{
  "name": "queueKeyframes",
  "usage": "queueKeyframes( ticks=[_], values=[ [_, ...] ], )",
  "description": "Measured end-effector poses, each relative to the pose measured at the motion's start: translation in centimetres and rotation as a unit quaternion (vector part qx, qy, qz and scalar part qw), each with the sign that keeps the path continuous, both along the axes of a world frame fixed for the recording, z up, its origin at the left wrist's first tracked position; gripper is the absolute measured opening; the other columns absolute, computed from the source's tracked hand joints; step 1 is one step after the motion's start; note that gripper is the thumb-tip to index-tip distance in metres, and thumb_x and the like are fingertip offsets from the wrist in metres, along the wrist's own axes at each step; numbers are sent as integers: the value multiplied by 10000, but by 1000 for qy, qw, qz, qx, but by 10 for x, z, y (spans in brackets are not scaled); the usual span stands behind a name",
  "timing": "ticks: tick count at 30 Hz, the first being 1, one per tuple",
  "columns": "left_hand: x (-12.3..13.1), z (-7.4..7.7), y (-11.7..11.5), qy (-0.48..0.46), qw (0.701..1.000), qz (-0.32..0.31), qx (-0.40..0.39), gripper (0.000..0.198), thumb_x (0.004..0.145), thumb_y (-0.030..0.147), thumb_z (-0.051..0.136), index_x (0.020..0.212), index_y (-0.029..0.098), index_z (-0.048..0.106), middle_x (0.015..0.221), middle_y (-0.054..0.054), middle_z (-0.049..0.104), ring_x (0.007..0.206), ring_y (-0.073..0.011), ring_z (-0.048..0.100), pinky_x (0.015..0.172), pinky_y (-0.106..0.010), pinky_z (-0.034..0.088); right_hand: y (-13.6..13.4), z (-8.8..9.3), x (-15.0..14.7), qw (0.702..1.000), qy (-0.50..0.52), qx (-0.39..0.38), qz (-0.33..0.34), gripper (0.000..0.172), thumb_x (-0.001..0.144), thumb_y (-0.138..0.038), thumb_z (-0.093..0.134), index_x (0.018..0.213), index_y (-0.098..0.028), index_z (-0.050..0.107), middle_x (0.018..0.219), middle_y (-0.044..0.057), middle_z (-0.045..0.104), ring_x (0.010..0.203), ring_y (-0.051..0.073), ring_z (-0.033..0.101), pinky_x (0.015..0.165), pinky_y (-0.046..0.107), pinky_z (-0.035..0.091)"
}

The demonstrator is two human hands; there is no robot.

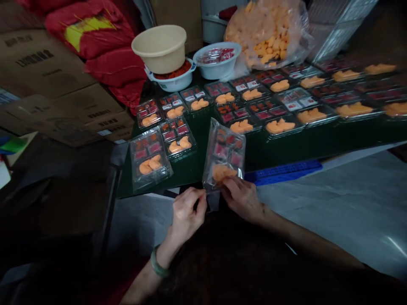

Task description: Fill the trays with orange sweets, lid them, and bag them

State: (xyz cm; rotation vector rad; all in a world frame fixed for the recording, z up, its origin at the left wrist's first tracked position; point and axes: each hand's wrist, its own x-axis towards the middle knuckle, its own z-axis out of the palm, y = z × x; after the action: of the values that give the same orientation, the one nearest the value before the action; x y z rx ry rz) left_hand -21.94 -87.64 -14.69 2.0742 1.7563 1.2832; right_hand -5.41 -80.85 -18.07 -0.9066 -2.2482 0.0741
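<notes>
Both my hands hold a clear plastic bag (224, 153) with a filled tray inside, orange pieces at its near end and red packets above. My left hand (188, 212), a green bangle on its wrist, pinches the bag's open lower edge at the left. My right hand (242, 195) grips the lower right corner, fingers closed on the plastic. The bag stands tilted over the front edge of the dark green table (318, 142). Another bagged tray (149, 157) lies on the table to the left.
Several open trays (280, 125) with orange pieces and red packets fill the table in rows. Behind stand a beige bowl (160, 46) on a white bowl, another white bowl (218, 59), and a big bag of orange pieces (267, 31). Cardboard boxes (47, 84) sit left; a blue crate edge (286, 169) right.
</notes>
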Motion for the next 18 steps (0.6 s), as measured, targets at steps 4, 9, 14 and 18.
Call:
queueKeyframes(
  ticks=[4,9,14,18],
  values=[
    [-3,-10,-20,16,999,-42,1,129,780,114,521,726,203,598,649,-15,638,608,-124,607,596,-232,492,7,6,-8,998,33,-3,-54,111,839,-134,478,748,-186,516,640,18,584,556,131,526,527,250,347],
    [-25,1,-5,-335,934,84,-96,120,795,280,583,856,178,591,681,-5,620,589,-125,603,563,-242,489,22,11,2,1000,-10,16,16,130,837,-91,458,774,-175,535,714,36,609,638,142,547,561,252,355],
    [-23,12,63,-512,795,8,-324,393,640,429,736,856,124,613,765,-62,653,560,-146,611,467,-240,468,19,13,13,986,-60,55,148,197,832,-31,419,782,-170,550,768,26,586,650,122,512,566,247,343],
    [5,3,89,-536,737,-62,-407,260,596,296,780,700,118,622,633,-25,619,505,-116,568,464,-232,462,8,30,19,975,-106,74,182,237,851,-55,385,730,-182,544,711,9,544,608,124,464,552,259,337]
  ],
)
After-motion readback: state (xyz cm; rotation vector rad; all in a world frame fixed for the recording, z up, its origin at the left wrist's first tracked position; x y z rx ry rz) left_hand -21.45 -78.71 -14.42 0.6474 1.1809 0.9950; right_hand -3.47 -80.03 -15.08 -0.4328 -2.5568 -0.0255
